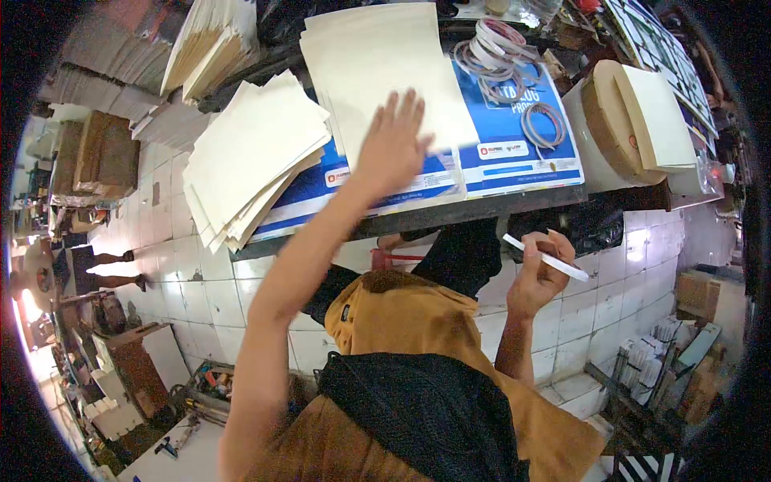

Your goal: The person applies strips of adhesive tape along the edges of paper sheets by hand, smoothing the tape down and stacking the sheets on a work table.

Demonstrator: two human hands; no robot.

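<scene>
My left hand (393, 149) lies flat, slightly blurred, on the lower part of a stack of cream paper sheets (377, 56), fingers stretched out. In front of the table edge, my right hand (542, 273) is closed around a white flat stick (566, 267), whose exact kind I cannot make out. To the left of the stack, a second, fanned pile of cream sheets (257, 145) overhangs the table edge. Both piles rest partly on blue printed catalogue sheets (514, 165).
Rolls of tape (498, 48) are heaped at the back right, with a few rings (544, 127) nearer. A large round roll (606, 120) stands at the right, with pale sheets (654, 112) against it. Paper stacks (104, 56) rise at the far left. Another person's legs (112, 269) show at left.
</scene>
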